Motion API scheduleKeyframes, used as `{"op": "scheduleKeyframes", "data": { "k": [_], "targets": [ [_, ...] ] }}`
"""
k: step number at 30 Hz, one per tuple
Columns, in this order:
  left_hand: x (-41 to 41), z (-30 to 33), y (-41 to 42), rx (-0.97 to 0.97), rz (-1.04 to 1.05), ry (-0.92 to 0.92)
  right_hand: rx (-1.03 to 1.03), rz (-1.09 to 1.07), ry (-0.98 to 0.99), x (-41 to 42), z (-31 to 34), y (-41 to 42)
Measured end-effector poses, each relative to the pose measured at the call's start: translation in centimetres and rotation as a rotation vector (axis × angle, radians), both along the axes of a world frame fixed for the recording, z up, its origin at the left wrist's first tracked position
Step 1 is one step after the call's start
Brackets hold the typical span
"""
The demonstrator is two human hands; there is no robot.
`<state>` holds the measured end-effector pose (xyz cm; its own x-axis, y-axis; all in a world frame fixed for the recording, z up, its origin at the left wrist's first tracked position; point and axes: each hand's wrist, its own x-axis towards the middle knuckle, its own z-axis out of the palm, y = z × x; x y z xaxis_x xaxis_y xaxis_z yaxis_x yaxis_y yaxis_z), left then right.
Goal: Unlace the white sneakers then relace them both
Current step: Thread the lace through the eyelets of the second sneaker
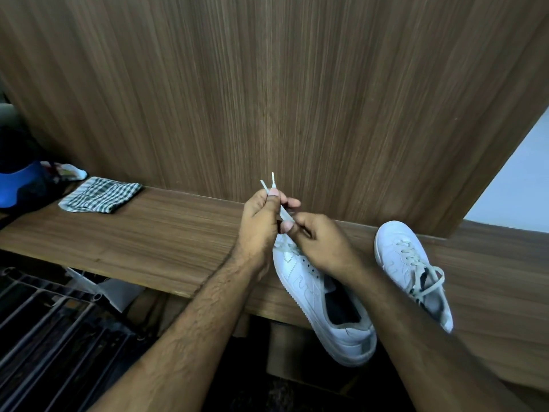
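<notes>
Where fingers (274,194) pinch — seemingly both lace-tips (272,177).

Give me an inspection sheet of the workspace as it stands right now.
Surface: wooden shelf, bare grain showing along its left half.
Job's things: near sneaker lies partly over the shelf edge, upper eyelets empty; far sneaker laced and tied; lace ends stick up together.
Clutter: folded checked cloth; blue and dark bundle at far left.
Grippers: left hand pinches both lace ends; right hand pinches the lace lower down.
Cables: nothing seen.
Surroundings: wooden panel behind; metal rack below left.
</notes>
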<state>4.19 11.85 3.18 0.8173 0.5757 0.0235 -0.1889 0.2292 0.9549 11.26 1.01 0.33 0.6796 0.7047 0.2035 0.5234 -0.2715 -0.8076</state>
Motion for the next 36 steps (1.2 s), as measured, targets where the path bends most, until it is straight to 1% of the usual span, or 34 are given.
{"op": "scheduleKeyframes", "data": {
  "k": [3,4,6,8,10,12,13,14,15,16,17,18,19,20,22,23,24,25,27,29,31,32,34,36],
  "targets": [
    [0.0,-0.2,0.0,-0.003,0.003,0.036,-0.107,0.047,-0.068,-0.3,-0.4,0.1],
    [0.0,-0.2,0.2,-0.035,0.001,0.015,-0.110,0.039,-0.073,-0.4,-0.2,0.1],
    [0.2,-0.1,0.3,-0.165,0.004,-0.063,-0.072,0.023,-0.022,-0.7,0.7,-0.1],
    [0.3,0.1,0.6,-0.328,0.034,-0.120,0.031,-0.009,0.093,-0.6,1.3,-0.4],
    [0.4,0.0,1.2,-0.495,0.062,-0.147,0.196,-0.043,0.283,-0.6,1.8,-0.6],
    [0.4,-0.2,1.9,-0.575,0.072,-0.147,0.355,-0.076,0.449,-0.6,2.4,-0.8],
    [0.4,-0.2,2.1,-0.562,0.064,-0.129,0.423,-0.100,0.501,-0.6,2.7,-1.0],
    [0.3,-0.1,2.1,-0.515,0.049,-0.101,0.491,-0.118,0.539,-0.4,3.1,-1.2],
    [0.3,0.0,2.1,-0.422,0.031,-0.062,0.554,-0.129,0.571,-0.3,3.4,-1.4],
    [0.3,0.1,1.9,-0.265,0.010,-0.012,0.608,-0.142,0.602,-0.2,3.6,-1.5],
    [0.1,0.1,1.7,-0.052,-0.028,0.044,0.647,-0.158,0.628,0.0,3.7,-1.6],
    [-0.3,0.4,1.2,0.165,-0.096,0.090,0.673,-0.165,0.645,0.0,3.8,-1.7],
    [-0.7,0.6,0.7,0.338,-0.189,0.132,0.694,-0.160,0.660,0.0,3.8,-1.7],
    [-1.1,0.7,0.2,0.440,-0.298,0.170,0.711,-0.144,0.675,0.0,3.8,-1.7],
    [-1.6,1.0,-0.9,0.468,-0.461,0.211,0.713,-0.101,0.695,-0.1,3.7,-1.7],
    [-1.6,1.0,-1.2,0.466,-0.468,0.216,0.706,-0.074,0.690,-0.1,3.5,-1.6],
    [-1.4,0.9,-1.2,0.461,-0.420,0.207,0.697,-0.048,0.660,-0.1,3.4,-1.6],
    [-1.1,0.8,-1.0,0.427,-0.341,0.177,0.663,-0.046,0.587,0.2,3.1,-1.7],
    [-0.3,0.3,0.0,0.309,-0.197,0.127,0.534,-0.075,0.367,0.8,2.7,-1.9],
    [0.0,-0.2,0.9,0.209,-0.131,0.106,0.369,-0.065,0.203,1.4,1.8,-2.1],
    [0.0,-0.5,1.4,0.073,-0.124,0.054,0.113,-0.072,0.036,1.8,0.7,-2.1],
    [0.0,-0.5,1.5,-0.010,-0.139,0.020,-0.027,-0.074,-0.016,1.9,0.2,-2.2],
    [-0.2,0.0,1.8,-0.192,-0.223,-0.074,-0.243,-0.052,-0.094,2.0,-0.4,-2.2],
    [-0.5,0.3,2.0,-0.333,-0.284,-0.151,-0.467,-0.051,-0.248,1.9,-0.3,-2.2]
  ]
}}
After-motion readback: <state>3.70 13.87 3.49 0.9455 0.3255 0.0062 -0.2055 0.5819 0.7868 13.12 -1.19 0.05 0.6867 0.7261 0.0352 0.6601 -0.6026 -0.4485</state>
